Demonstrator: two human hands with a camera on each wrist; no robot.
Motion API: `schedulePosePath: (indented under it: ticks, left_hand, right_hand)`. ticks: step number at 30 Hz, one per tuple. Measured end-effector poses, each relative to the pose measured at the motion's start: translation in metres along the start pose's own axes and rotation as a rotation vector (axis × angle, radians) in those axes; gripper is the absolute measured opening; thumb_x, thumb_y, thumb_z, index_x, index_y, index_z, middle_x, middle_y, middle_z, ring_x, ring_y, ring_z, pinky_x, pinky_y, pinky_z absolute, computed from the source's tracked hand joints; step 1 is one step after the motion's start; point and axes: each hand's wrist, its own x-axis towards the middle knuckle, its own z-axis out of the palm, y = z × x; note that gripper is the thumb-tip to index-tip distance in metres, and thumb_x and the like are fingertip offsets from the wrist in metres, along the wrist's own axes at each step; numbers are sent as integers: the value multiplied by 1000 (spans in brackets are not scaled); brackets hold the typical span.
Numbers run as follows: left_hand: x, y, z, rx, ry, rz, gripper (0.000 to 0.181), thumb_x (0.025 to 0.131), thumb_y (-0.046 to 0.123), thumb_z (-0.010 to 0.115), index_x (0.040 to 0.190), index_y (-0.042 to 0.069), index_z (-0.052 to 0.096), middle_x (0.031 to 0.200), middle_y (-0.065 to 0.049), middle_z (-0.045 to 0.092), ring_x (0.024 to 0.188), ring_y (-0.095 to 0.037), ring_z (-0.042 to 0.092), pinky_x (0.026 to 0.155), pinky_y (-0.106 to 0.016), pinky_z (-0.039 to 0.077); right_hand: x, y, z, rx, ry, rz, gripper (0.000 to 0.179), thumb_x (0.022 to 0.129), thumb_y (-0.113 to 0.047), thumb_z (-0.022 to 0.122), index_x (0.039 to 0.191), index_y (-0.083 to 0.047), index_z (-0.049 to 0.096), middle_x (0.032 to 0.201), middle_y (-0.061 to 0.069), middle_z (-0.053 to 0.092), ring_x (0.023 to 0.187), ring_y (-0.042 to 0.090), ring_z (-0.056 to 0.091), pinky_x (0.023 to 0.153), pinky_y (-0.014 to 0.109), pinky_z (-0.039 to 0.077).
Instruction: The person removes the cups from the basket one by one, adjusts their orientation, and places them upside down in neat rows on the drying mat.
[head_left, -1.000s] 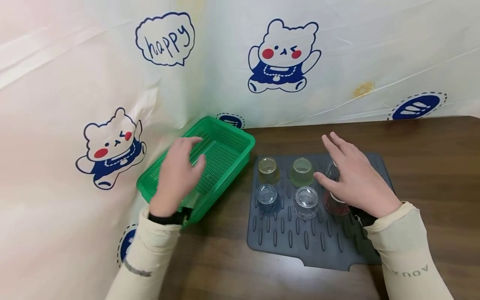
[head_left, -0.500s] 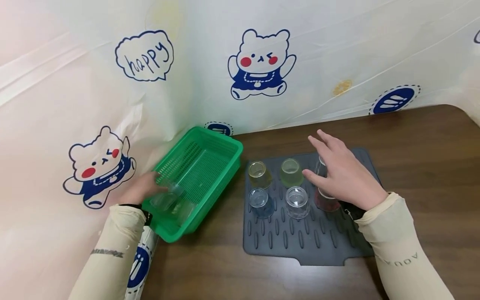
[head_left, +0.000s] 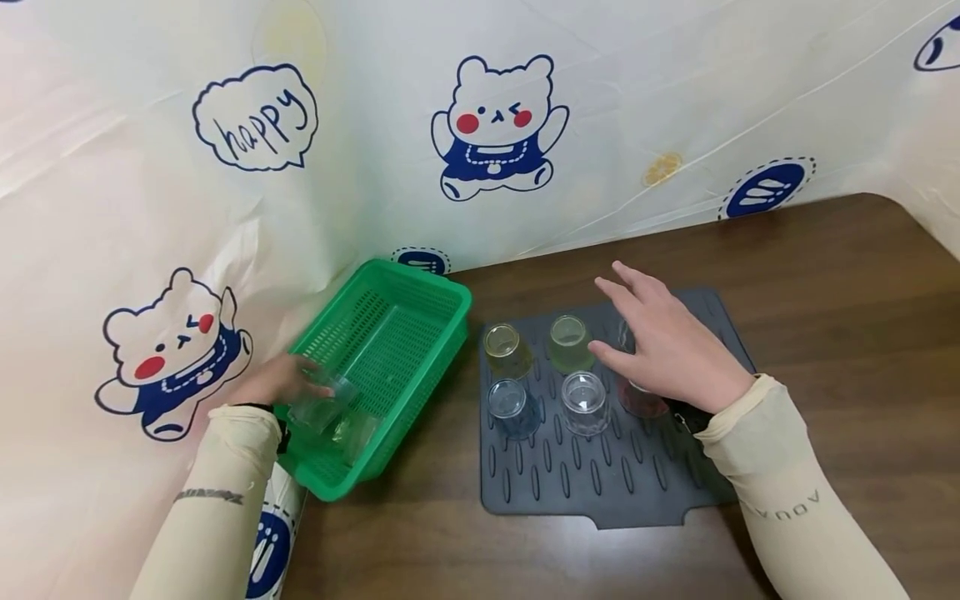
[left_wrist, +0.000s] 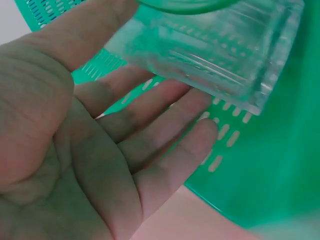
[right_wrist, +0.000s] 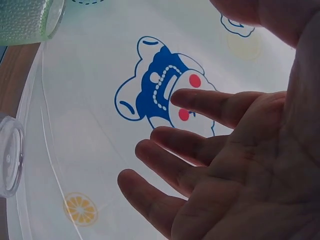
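Note:
My left hand (head_left: 281, 382) reaches over the left side of the green basket (head_left: 420, 396). Its thumb and fingers hold a clear glass (left_wrist: 220, 60), which lies tilted inside; another glass (head_left: 362, 435) lies beside it. Over the right end of the grey mat (head_left: 540, 496), my right hand (head_left: 671, 354) hovers with its fingers spread, holding nothing. Upside-down glasses stand on this mat: yellow-tinted (head_left: 508, 354) and green-tinted (head_left: 570, 346) behind, blue-tinted (head_left: 515, 411) and clear (head_left: 586, 406) in front. A reddish glass (head_left: 641, 402) and one behind it are partly hidden by my right hand.
The mat and basket sit on a brown wooden table (head_left: 420, 533). A pale sheet (head_left: 360, 150) printed with cartoon bears hangs behind and to the left, close to the basket. Bare wood lies between basket and mat.
My left hand has moved left and down into the basket and taken hold of a glass. My right hand keeps its place over the mat while the head view shifts.

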Motion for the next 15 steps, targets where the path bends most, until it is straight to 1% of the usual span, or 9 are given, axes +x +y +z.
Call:
schedulePosePath:
  ticks: [3,5,8,11,13,15]
  left_hand:
    - [0,6,-6,24,-4,-11,71,82,45,72,127,-8,56,119,-30,56,100,-42,57,78,-50,48]
    - [0,7,-8,36,-10,2,72,82,45,72,125,-11,56,121,-32,55,103,-45,56,79,-51,48]
    - [0,7,-8,35,-10,-2,71,81,43,74,123,-12,58,121,-33,54,105,-46,55,80,-51,48]
    - [0,6,-5,25,9,11,69,80,40,76,119,-14,59,118,-32,57,102,-45,57,79,-50,49]
    - [2,8,-2,11,18,4,67,79,39,76,118,-14,59,114,-30,59,98,-41,58,77,-48,49]
    - [3,8,0,19,23,8,66,79,37,77,117,-14,59,110,-29,60,94,-39,59,74,-47,49]
  right_hand:
    - [0,0,-1,1,-8,-1,77,88,-43,64,148,-3,36,155,17,19,137,38,26,103,55,31]
    - [0,-1,-2,4,-12,0,77,88,-43,63,148,-3,36,155,17,19,137,38,26,103,55,31]
    - [0,-1,-4,6,-9,4,76,89,-44,63,148,-4,36,155,16,19,137,37,26,102,55,31]
    - [0,-1,-5,4,-2,7,76,89,-43,63,148,-5,36,155,15,19,137,37,26,102,55,32]
    - [0,-1,-5,11,0,6,75,89,-43,63,148,-5,37,155,15,20,137,37,26,102,54,32]
    - [-1,-1,-4,20,-2,6,75,89,-42,63,148,-5,37,155,16,20,137,37,26,102,54,33]
